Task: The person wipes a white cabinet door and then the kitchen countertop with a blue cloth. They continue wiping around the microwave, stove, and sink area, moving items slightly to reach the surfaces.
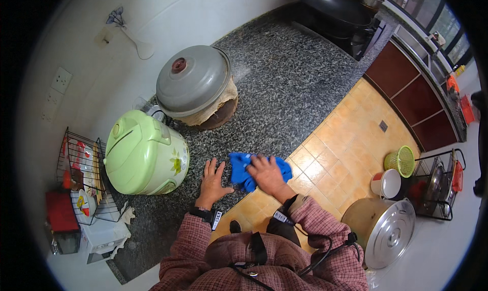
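Observation:
My right hand (pixel 265 174) presses on a crumpled blue cloth (pixel 239 171) at the front edge of the speckled granite counter (pixel 289 77). The hand is slightly blurred, and part of the cloth hangs at the edge. My left hand (pixel 213 182) lies just left of the cloth with its fingers spread, holding nothing. Left of that hand stands a light green rice cooker (pixel 141 157), its lid closed. Behind it is a large pot or basin with a grey domed lid (pixel 198 81), a beige cloth (pixel 217 107) showing under the lid.
A black wok (pixel 335 9) sits on the stove at the back right. A black wire rack (pixel 82 169) and a white appliance (pixel 101 235) stand left. On the tiled floor at right are a big lidded metal pot (pixel 389 230), a white bucket (pixel 387 183) and a green basket (pixel 400 161).

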Demonstrator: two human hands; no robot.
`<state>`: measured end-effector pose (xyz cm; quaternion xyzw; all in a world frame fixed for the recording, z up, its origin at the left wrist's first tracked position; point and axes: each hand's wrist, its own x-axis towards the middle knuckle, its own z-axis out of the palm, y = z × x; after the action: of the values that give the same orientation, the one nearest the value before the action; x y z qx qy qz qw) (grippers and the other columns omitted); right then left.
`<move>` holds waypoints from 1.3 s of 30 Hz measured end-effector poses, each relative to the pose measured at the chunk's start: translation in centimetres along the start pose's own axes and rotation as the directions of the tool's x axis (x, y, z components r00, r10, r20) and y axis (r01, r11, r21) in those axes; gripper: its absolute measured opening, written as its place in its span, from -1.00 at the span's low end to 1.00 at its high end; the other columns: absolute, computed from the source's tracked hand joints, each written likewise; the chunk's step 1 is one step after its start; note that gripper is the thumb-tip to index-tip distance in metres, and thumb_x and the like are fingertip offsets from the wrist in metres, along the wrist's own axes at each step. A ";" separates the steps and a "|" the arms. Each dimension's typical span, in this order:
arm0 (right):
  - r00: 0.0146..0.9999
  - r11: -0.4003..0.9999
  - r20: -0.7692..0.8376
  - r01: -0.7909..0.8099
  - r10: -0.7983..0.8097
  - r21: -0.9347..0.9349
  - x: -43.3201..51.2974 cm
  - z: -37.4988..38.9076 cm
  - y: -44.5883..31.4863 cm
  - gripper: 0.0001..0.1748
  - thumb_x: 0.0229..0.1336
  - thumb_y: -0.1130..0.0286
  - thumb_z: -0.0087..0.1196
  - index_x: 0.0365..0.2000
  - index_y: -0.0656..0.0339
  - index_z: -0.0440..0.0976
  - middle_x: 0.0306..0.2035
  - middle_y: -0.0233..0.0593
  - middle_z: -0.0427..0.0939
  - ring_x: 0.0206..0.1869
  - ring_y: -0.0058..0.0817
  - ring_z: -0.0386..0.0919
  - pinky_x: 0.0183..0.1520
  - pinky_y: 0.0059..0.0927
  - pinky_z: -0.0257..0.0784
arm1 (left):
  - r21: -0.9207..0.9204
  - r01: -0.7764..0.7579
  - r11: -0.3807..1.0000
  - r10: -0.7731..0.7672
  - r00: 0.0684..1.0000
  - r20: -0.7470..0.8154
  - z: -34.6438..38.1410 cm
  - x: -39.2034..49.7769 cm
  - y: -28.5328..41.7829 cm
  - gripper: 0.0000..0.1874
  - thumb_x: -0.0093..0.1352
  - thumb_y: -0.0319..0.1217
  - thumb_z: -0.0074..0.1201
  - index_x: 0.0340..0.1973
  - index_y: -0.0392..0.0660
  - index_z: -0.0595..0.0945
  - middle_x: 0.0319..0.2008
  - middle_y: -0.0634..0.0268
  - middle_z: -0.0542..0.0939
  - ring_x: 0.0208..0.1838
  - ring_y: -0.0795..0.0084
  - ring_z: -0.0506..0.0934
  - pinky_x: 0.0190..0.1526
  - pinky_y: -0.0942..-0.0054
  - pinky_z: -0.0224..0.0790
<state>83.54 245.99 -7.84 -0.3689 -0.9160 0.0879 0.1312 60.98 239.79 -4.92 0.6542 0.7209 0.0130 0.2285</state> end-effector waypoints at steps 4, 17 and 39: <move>0.966 0.963 -0.078 -0.254 0.248 -0.085 3.0 -1.9 8.4 -0.54 0.00 0.36 0.11 0.00 -0.02 0.50 0.15 -0.14 0.41 0.20 -0.16 0.36 0.07 -0.01 0.31 | 0.021 0.043 0.999 -0.044 0.998 0.044 -0.5 0.3 0.4 0.29 -0.16 -0.14 0.61 0.46 0.10 0.19 0.55 0.07 -0.09 0.58 -0.12 -0.18 0.43 -0.15 0.00; 0.999 0.999 0.001 0.042 -0.042 0.030 1.2 -1.3 3.3 -0.60 0.11 0.34 0.01 0.00 0.06 0.51 0.17 -0.07 0.40 0.22 -0.13 0.32 0.23 0.11 0.16 | -0.034 -0.092 0.995 0.090 0.994 -0.056 1.0 0.6 -1.8 0.36 -0.24 -0.01 0.59 0.47 0.23 0.16 0.57 0.17 -0.14 0.59 -0.09 -0.23 0.31 -0.48 -0.03; 0.974 0.978 0.098 -0.197 0.203 -0.065 8.3 -5.1 18.9 -0.48 -0.01 0.40 0.12 0.06 -0.01 0.49 0.05 -0.20 0.43 0.07 -0.15 0.40 0.06 -0.02 0.31 | -0.090 0.133 0.987 -0.127 0.989 0.071 -1.1 0.0 1.3 0.24 -0.13 -0.14 0.59 0.45 0.25 0.21 0.57 0.30 -0.14 0.60 0.06 -0.29 0.37 -0.45 -0.13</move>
<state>91.68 265.57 -6.42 -0.4577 -0.8817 0.0947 0.0636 61.77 240.31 -3.51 0.5943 0.7527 0.0110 0.2830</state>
